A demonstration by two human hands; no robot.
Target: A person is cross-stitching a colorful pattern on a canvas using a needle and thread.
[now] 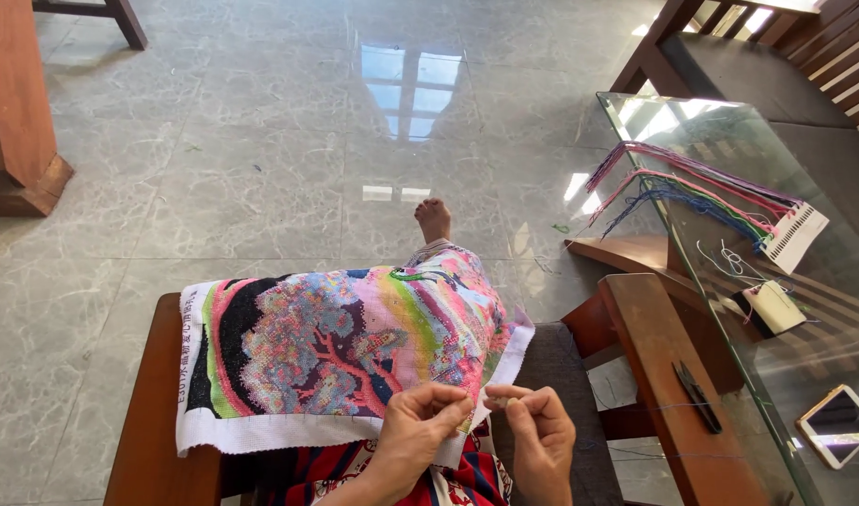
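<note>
Embroidery cloth (345,351), bright with a pink tree and rainbow bands, lies draped over the person's lap and leg, its long axis running from the wooden armrest (153,412) on the left across to the dark seat cushion (561,375) on the right, its white hem turned toward the body. Both hands meet at the cloth's near right corner, just below the stitched field: the left hand (418,431) has its fingers curled and pinched on the white hem, while the right hand (537,436) pinches something small and pale, which may be a needle or thread end, though it is too small to tell. The hands touch or nearly touch at the fingertips, so the cloth spreads away from them up and to the left, and the left hand sits nearer its bulk. A bare foot (434,218) points away over the grey tiled floor (261,141). To the right, well apart from the hands, a glass table (776,375) carries a thread organiser (793,236) with coloured strands fanning toward its far left corner, a small pale card (774,307), and a phone (837,424) near its near edge.
</note>
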